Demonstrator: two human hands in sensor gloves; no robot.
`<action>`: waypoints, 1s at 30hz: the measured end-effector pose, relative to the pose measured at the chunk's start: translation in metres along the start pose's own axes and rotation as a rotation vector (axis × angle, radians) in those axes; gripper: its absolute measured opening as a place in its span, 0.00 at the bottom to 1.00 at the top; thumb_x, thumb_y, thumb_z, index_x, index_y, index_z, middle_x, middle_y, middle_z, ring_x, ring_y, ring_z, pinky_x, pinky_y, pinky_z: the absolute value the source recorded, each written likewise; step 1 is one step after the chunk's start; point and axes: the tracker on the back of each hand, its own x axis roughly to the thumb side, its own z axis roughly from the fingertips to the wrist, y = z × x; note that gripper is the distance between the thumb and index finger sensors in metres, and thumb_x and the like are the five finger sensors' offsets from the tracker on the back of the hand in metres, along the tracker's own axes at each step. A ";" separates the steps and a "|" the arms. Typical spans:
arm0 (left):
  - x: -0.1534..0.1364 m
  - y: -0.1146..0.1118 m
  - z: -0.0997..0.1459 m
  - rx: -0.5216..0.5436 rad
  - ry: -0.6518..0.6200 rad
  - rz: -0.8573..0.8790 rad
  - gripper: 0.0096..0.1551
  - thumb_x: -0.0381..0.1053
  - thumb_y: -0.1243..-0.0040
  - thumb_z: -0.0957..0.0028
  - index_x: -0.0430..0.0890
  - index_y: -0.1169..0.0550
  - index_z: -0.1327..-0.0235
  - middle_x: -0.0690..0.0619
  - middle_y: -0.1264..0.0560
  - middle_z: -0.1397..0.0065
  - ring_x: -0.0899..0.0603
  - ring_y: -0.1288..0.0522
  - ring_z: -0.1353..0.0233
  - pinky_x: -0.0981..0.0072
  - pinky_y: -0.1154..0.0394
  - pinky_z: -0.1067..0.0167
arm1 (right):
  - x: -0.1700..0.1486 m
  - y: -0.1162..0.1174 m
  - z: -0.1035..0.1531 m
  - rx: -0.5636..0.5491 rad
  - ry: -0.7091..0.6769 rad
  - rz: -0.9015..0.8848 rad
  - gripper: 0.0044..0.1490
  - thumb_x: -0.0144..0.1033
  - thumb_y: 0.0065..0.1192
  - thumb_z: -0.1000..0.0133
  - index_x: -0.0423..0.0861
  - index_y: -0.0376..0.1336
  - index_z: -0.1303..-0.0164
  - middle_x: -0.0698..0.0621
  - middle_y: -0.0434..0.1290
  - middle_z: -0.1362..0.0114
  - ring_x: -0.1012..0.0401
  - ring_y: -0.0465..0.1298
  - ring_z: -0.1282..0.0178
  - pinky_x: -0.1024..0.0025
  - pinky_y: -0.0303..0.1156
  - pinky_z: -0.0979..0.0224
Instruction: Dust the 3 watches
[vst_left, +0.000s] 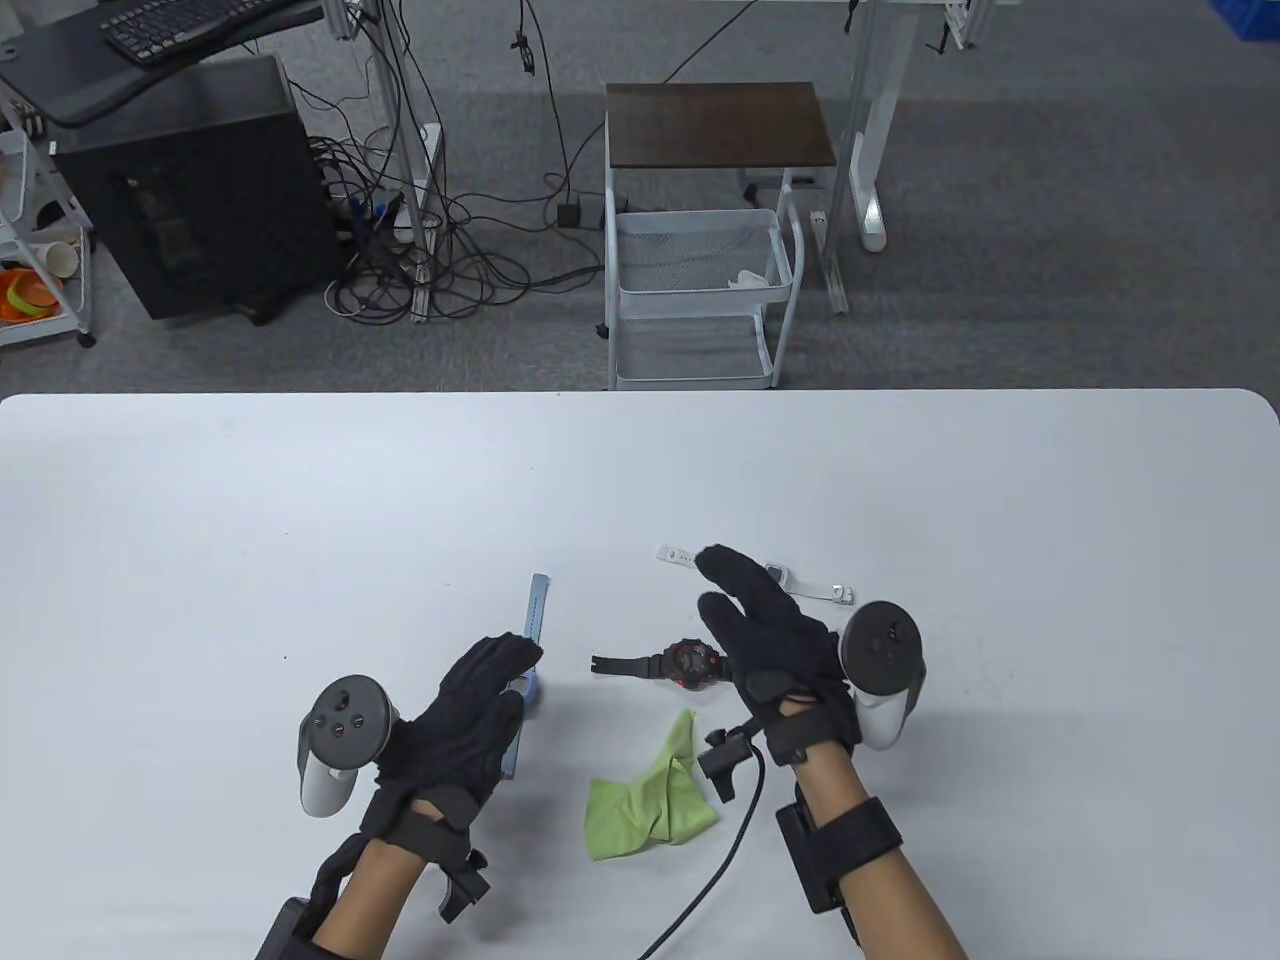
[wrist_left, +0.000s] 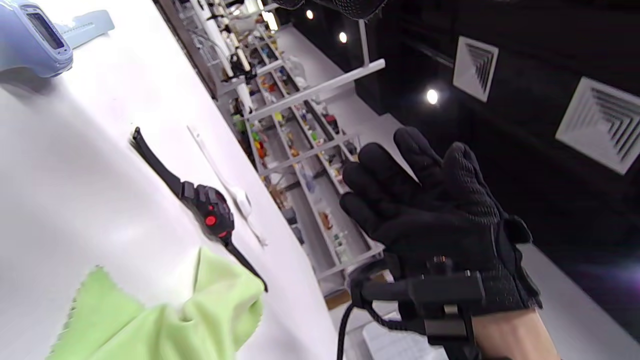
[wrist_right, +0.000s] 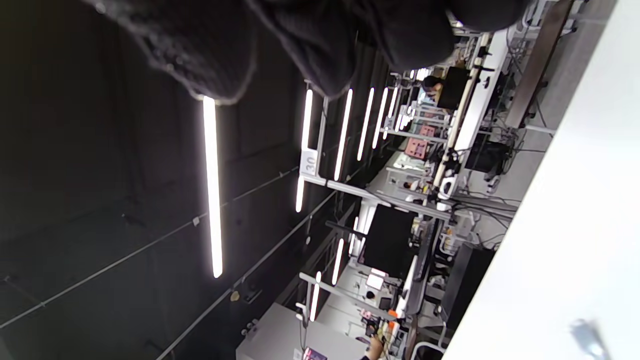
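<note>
- Both hands hover over the white table (vst_left: 1000, 520), fingers straight and slightly apart, holding nothing: the left hand (vst_left: 465, 715) over the blue watch (vst_left: 533, 640), the right hand (vst_left: 770, 640) between the black watch (vst_left: 680, 662) and the white watch (vst_left: 800, 585).
- The green cloth (vst_left: 650, 795) lies crumpled just toward the person from the black watch, between the wrists, and looks nearer the right hand.
- Black and white watches stretch left-right; the blue runs away from the person.
- Nothing blocks the cloth; a black cable (vst_left: 725, 860) trails beside it.
</note>
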 end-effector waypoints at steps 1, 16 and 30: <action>0.000 -0.002 -0.001 -0.007 0.003 -0.002 0.46 0.75 0.64 0.37 0.49 0.49 0.15 0.44 0.56 0.12 0.28 0.64 0.14 0.24 0.68 0.31 | -0.005 -0.006 0.010 -0.011 -0.008 -0.009 0.43 0.56 0.62 0.48 0.41 0.61 0.29 0.28 0.60 0.24 0.27 0.56 0.29 0.26 0.48 0.37; 0.000 -0.041 -0.011 -0.207 0.053 -0.173 0.44 0.72 0.56 0.36 0.49 0.47 0.16 0.45 0.55 0.12 0.28 0.63 0.14 0.23 0.68 0.31 | -0.049 -0.036 0.062 -0.039 0.009 -0.026 0.45 0.55 0.63 0.48 0.38 0.59 0.28 0.27 0.58 0.24 0.26 0.54 0.30 0.25 0.46 0.38; 0.021 -0.079 -0.020 -0.269 0.089 -0.636 0.49 0.80 0.45 0.44 0.51 0.35 0.20 0.47 0.48 0.11 0.21 0.57 0.15 0.14 0.65 0.35 | -0.057 -0.036 0.059 -0.043 0.043 -0.035 0.44 0.53 0.63 0.48 0.36 0.60 0.30 0.26 0.59 0.25 0.26 0.54 0.30 0.25 0.45 0.38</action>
